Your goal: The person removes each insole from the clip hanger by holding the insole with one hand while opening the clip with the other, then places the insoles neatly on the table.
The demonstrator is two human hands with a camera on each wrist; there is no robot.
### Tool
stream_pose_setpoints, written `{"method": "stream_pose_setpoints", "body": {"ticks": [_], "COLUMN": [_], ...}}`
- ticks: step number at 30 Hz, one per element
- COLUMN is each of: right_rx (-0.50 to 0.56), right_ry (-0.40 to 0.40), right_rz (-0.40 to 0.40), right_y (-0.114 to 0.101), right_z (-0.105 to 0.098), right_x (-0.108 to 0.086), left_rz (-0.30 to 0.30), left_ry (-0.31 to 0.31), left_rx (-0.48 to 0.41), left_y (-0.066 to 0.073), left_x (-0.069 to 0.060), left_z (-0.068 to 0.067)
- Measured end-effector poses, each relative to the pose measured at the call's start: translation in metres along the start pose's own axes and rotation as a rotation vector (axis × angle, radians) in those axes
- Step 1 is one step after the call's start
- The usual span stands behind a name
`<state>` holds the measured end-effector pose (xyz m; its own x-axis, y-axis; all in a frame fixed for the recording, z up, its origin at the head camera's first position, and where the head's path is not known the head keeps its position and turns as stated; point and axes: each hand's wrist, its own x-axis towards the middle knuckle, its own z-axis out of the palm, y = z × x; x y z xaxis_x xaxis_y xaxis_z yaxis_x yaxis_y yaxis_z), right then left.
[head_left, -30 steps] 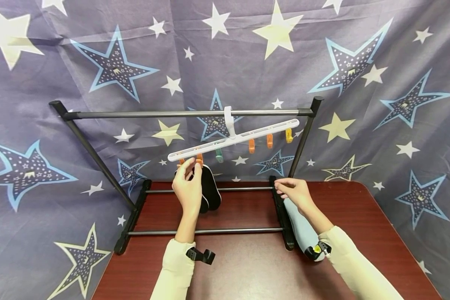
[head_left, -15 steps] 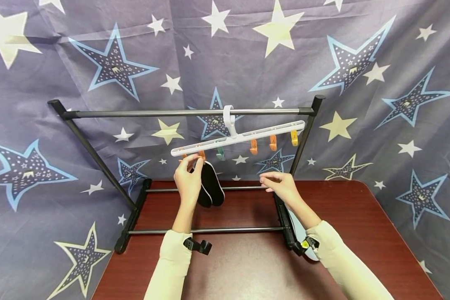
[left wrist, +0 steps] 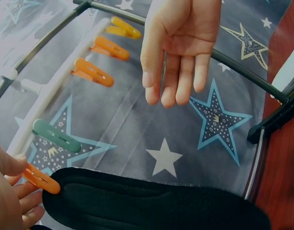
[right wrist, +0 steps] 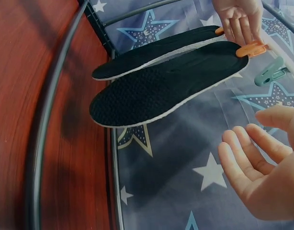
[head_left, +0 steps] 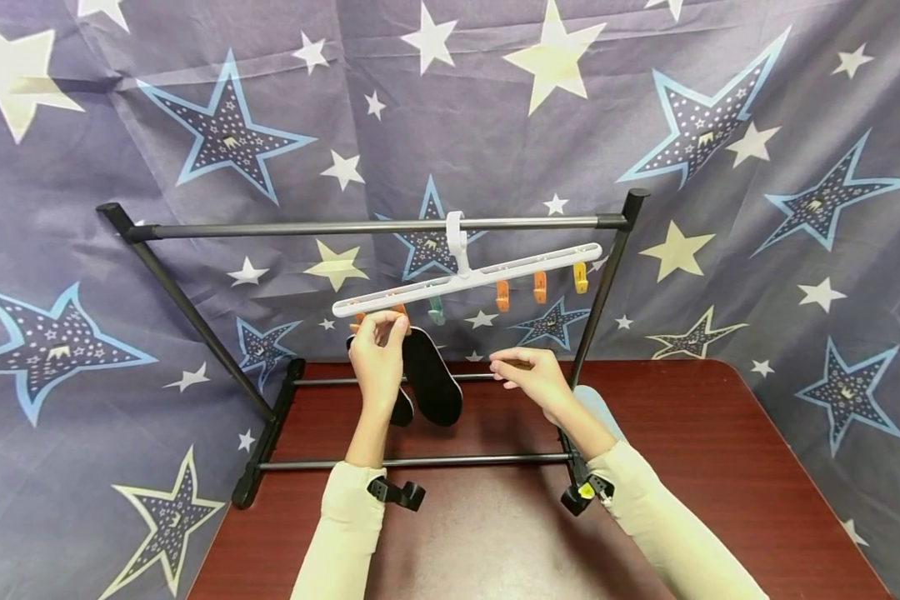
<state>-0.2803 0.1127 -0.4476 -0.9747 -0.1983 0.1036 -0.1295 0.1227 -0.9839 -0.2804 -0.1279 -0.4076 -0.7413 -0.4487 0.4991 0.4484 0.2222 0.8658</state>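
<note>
Left hand (head_left: 377, 364): grip pinching an orange clip (left wrist: 42, 181)
Right hand (head_left: 534, 377): grip relaxed, at left hand's three o'clock
Black insoles (head_left: 432, 379): hanging at white hanger (head_left: 468, 278)'s seven o'clock

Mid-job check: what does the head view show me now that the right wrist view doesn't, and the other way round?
Only the head view: the hook over the top bar, the yellow clip, the two orange clips beside it, and a light-blue piece partly behind the right forearm.

Only the right wrist view: the clipped end of the near black insole, with its orange clip in place; the left hand covers that end from above.

Both: both hands, both black insoles, the green clip and some of the white hanger.
</note>
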Motion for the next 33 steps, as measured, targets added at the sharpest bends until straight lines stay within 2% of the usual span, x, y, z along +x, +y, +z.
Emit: {"method": "stream_pose_setpoints", "body": {"ticks": [3,7,11,18,26,33], "right_rx": [0.01,0.027,0.033,0.022,-0.033,-0.017], "right_ry": [-0.007,-0.018,-0.044,-0.084,-0.103,-0.114], "right_rz": [-0.002,-0.005,0.002,-0.007,0.003,0.018], "right_y": [-0.001,-0.003,-0.005,-0.004,-0.008,-0.003], "right_z": [0.005,0.012,0.019,0.027,0.037,0.043], "right_x": [0.0,0.0,0.0,0.004,0.005,0.008], "left_rz": [-0.013,-0.068,-0.106,-0.122,-0.17,-0.199], "left_ry": [0.006,0.004,0.003,0.039,-0.01,-0.03], "left_rx": [-0.083,-0.148,-0.13,-0.177,-0.144,-0.154], "left_y": [0.002,0.006,0.008,0.014,0.019,0.02], "left_x": [0.0,-0.002,-0.003,-0.002,-0.004,-0.005], "left_z": [-0.001,-0.003,-0.006,-0.005,-0.007,-0.007]}}
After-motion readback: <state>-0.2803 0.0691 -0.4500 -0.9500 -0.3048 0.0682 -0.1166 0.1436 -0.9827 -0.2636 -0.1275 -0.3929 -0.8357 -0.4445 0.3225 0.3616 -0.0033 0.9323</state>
